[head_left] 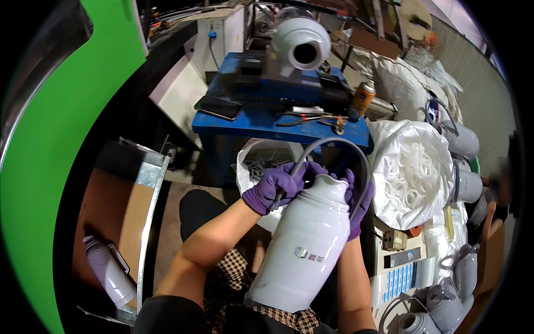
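A light grey vacuum flask body [303,245] leans against my lap, its spouted neck pointing away from me. Over the neck arches a darker grey carrying handle [335,140]. My left hand [273,188], in a purple glove, is closed round the handle's left end, beside the neck. On the other side my right hand [359,211], gloved alike, grips the handle's right end against the neck; the flask and handle hide part of its fingers. Whether the handle's ends are fastened to the flask I cannot tell.
Ahead stands a blue workbench [261,129] with a phone [218,107], pliers [306,119], a spray can [362,99] and another grey flask part [300,44]. Right is a sack of white rings [410,178]. Grey flasks [445,303] crowd the lower right; another flask [108,270] lies left.
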The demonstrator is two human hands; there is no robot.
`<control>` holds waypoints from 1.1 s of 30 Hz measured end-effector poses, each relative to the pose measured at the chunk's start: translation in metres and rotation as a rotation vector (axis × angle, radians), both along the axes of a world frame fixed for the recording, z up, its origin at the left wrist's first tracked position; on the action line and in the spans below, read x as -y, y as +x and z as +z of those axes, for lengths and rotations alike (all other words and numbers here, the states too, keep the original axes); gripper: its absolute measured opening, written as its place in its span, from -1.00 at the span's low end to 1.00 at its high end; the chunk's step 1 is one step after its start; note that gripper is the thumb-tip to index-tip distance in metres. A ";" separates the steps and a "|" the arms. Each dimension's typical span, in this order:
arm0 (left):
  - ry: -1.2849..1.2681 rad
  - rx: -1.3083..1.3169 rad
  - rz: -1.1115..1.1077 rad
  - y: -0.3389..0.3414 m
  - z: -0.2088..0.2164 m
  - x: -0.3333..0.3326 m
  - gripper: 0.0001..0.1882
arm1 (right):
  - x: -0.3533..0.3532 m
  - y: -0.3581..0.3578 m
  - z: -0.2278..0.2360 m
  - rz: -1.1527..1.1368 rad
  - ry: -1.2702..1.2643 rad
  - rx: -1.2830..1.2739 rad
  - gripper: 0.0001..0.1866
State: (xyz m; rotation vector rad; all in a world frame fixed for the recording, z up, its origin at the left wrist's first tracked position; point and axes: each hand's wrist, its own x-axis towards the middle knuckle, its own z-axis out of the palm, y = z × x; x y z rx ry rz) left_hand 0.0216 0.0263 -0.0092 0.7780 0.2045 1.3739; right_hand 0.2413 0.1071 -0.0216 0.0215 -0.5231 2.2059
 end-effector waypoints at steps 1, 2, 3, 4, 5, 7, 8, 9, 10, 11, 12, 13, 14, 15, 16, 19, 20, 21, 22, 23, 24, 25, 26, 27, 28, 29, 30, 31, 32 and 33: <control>-0.004 -0.042 -0.030 -0.002 0.002 0.003 -0.26 | 0.001 -0.001 -0.004 0.009 0.029 -0.059 -0.24; 0.006 -0.107 0.002 -0.002 0.005 0.005 -0.22 | 0.001 -0.001 -0.006 0.019 0.069 -0.088 -0.30; 0.026 -0.201 0.055 0.000 0.010 0.009 -0.40 | 0.003 0.000 -0.006 0.008 0.009 -0.101 -0.34; 0.044 -0.297 0.108 0.003 0.016 0.013 -0.58 | 0.005 0.001 -0.006 0.011 0.047 -0.094 -0.38; 0.060 -0.379 0.174 0.006 0.023 0.018 -0.76 | 0.008 0.002 -0.003 0.035 0.145 -0.150 -0.42; 0.166 -0.511 0.395 0.017 0.040 0.026 -0.76 | 0.014 -0.001 0.005 0.088 0.251 -0.192 -0.37; 0.152 -0.531 0.436 0.020 0.048 0.031 -0.76 | 0.017 -0.002 0.012 0.138 0.232 -0.220 -0.34; 0.155 -0.557 0.479 0.021 0.056 0.037 -0.75 | 0.020 -0.005 0.018 0.104 0.238 -0.183 -0.30; 0.233 -0.631 0.514 0.019 0.065 0.039 -0.72 | 0.023 -0.005 0.025 0.093 0.164 -0.140 -0.24; 0.433 -0.719 0.682 0.018 0.072 0.043 -0.69 | 0.025 -0.009 0.031 0.119 0.117 -0.163 -0.19; 0.716 -0.845 0.838 0.014 0.078 0.045 -0.63 | 0.028 -0.005 0.038 0.099 0.106 0.078 -0.04; 0.933 -0.915 0.998 0.014 0.082 0.047 -0.56 | 0.029 -0.011 0.041 0.222 0.256 -0.019 0.09; 1.088 -0.872 0.960 0.013 0.083 0.052 -0.54 | 0.030 -0.008 0.045 0.239 0.237 0.064 0.11; 1.239 -0.863 1.036 0.015 0.084 0.054 -0.59 | 0.029 -0.013 0.046 0.305 0.269 0.073 0.13; 1.293 -0.919 1.069 0.016 0.083 0.057 -0.59 | 0.028 -0.011 0.048 0.306 0.289 0.267 0.19; 1.382 -0.888 1.074 0.021 0.073 0.059 -0.64 | 0.021 -0.020 0.047 0.542 0.307 0.201 0.34; 1.312 -0.836 1.062 0.023 0.067 0.060 -0.65 | 0.019 -0.022 0.046 0.505 0.298 0.262 0.34; 1.275 -0.717 0.989 0.022 0.062 0.054 -0.71 | 0.017 -0.025 0.046 0.505 0.293 0.241 0.35; 0.828 -0.733 0.993 0.026 0.055 0.058 -0.76 | 0.016 -0.027 0.045 0.512 0.315 0.233 0.36; 0.535 -0.714 0.963 0.025 0.050 0.055 -0.77 | 0.015 -0.029 0.045 0.517 0.342 0.276 0.35; 0.319 -0.512 0.847 0.025 0.044 0.055 -0.77 | 0.016 -0.031 0.044 0.444 0.338 0.252 0.34; 0.335 -0.324 0.741 0.019 0.041 0.049 -0.71 | 0.017 -0.032 0.044 0.391 0.271 0.256 0.31; 0.354 -0.143 0.631 0.016 0.037 0.045 -0.65 | 0.019 -0.034 0.042 0.414 0.235 0.214 0.23; 0.393 0.000 0.541 0.010 0.036 0.038 -0.58 | 0.021 -0.034 0.040 0.400 0.302 0.218 0.06; 0.250 -0.030 0.493 0.007 0.034 0.035 -0.40 | 0.024 -0.035 0.037 0.345 0.189 0.193 -0.03; 0.165 0.043 0.385 0.002 0.034 0.030 -0.34 | 0.028 -0.032 0.035 0.307 0.047 0.126 -0.12; 0.114 0.084 0.265 -0.003 0.034 0.025 -0.27 | 0.030 -0.032 0.033 0.113 -0.085 0.128 -0.20; 0.067 0.129 0.142 -0.007 0.034 0.022 -0.21 | 0.032 -0.031 0.031 -0.070 -0.248 0.107 -0.27; -0.057 0.139 -0.016 -0.009 0.033 0.021 -0.02 | 0.034 -0.029 0.032 -0.226 -0.334 -0.001 -0.32; -0.022 -0.058 0.002 -0.011 0.033 0.020 -0.04 | 0.037 -0.021 0.037 0.013 -0.146 -0.283 -0.32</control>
